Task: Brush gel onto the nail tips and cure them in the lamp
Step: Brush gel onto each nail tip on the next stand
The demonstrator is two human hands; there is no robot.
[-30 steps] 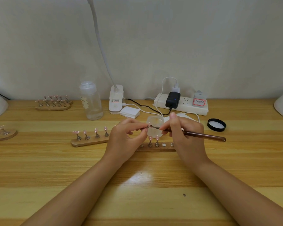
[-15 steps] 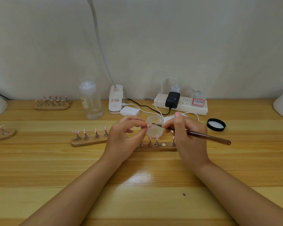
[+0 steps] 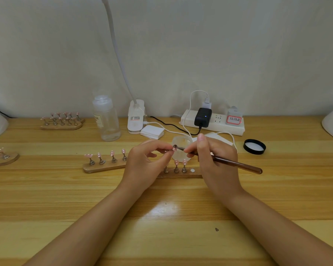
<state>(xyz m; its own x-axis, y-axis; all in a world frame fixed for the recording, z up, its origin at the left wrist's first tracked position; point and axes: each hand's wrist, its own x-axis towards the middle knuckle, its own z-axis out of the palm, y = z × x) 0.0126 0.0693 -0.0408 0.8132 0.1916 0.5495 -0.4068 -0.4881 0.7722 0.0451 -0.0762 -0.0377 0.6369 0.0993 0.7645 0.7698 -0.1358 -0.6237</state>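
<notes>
Two hands: both are busy above the wooden surface [image 3: 161,237], in front of the open gel jar [image 3: 181,150].
Left hand [image 3: 145,166]: it pinches a small metal stand with one pink nail tip [image 3: 173,149] between thumb and fingers, raised off the holder.
Right hand [image 3: 214,162]: it grips the brown brush [image 3: 236,164] like a pen; the bristle end touches the nail tip.
Nail tips: the others stand on the wooden holder [image 3: 104,167] just below the hands; one place on it is free.
Step, my judgement: the gel is going on this one tip.
How to do it well: keep the left hand steady, pull thin, even strokes, keep gel off the stand and fingers, then put the stand back upright.
Lamp: white shapes at both edges of the view may be curing lamps; I cannot tell.
Writing: the clear bottle [image 3: 106,120] has a label with "NAIL" partly readable; the red-framed label on the power strip [image 3: 212,122] is too small to read.
</notes>
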